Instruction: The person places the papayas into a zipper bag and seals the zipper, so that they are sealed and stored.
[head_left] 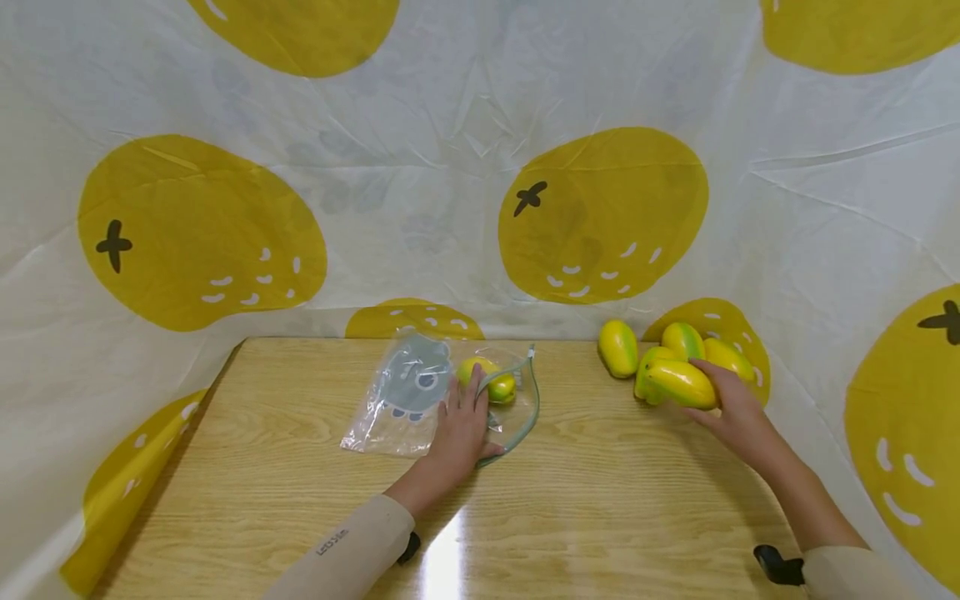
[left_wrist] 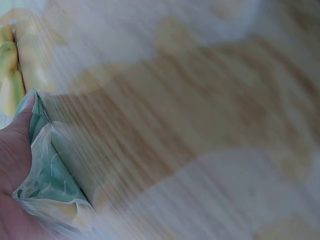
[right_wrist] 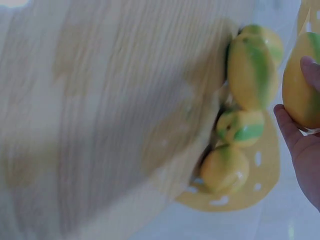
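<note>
Small dark lettering [head_left: 332, 542] on the left sleeve [head_left: 356, 554] looks to me like "LetsSim", its last letters unclear. Tiny print [left_wrist: 55, 187] on the clear bag [head_left: 367, 433] is too blurred to read.

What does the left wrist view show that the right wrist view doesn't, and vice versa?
Only the left wrist view: the left hand touching the green-edged plastic bag.

Only the right wrist view: the right hand holding a mango.

Both: other mangoes, the wood-grain tabletop and the fabric with yellow prints.
</note>
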